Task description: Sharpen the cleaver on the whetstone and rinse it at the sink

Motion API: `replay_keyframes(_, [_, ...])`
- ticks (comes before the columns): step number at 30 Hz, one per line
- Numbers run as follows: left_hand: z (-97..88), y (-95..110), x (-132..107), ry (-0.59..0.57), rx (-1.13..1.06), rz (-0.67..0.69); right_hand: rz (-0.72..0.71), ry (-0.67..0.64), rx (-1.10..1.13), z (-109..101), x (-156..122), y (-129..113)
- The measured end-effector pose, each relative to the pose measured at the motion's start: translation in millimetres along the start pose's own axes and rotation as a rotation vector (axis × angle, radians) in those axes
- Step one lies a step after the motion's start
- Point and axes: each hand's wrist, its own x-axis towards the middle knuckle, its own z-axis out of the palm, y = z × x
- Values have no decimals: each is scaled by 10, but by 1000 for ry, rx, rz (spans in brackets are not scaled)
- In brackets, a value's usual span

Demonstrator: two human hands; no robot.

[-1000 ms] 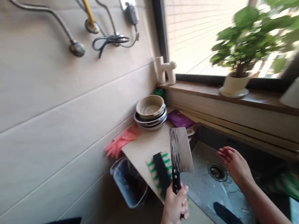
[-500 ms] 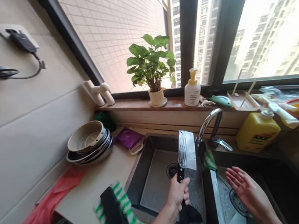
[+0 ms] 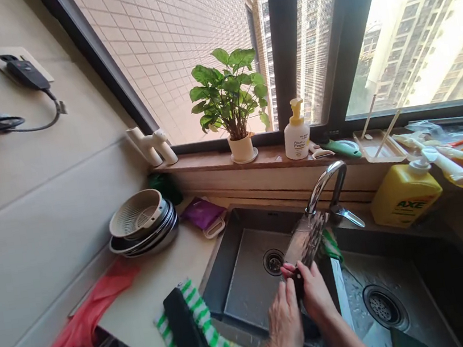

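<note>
A cleaver [image 3: 307, 237] with a patterned steel blade and a black handle points up and to the right over the sink divider, its blade just below the curved tap [image 3: 323, 186]. My left hand [image 3: 286, 322] and my right hand [image 3: 315, 294] are pressed together around its handle, fingers closed on it. Both hands hang above the left sink basin [image 3: 247, 286], near its drain [image 3: 273, 260].
A stack of bowls with a colander [image 3: 141, 220] stands on the counter's left. Pink gloves [image 3: 90, 314], a green striped cloth with a black block [image 3: 191, 331], a purple cloth [image 3: 202, 212], a yellow detergent bottle [image 3: 404, 195], a soap pump [image 3: 296, 133] and a potted plant [image 3: 229, 99].
My right hand, open beside the sink before, has come left and closed on the cleaver's handle with my left hand. The blade has tilted from upright toward the tap.
</note>
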Motion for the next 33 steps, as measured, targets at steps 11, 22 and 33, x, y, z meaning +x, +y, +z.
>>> replay_keyframes(11, [-855,82,194,-44,-663,-130,295,-102,118,-162,-423,-398])
replay_keyframes(22, [-617,278,295,-239,-942,-224,430,-244,-35,-60,-803,-542])
replay_keyframes(33, [-658,316,254,-324,-895,-82,451,-329,-94,-81,-879,-620])
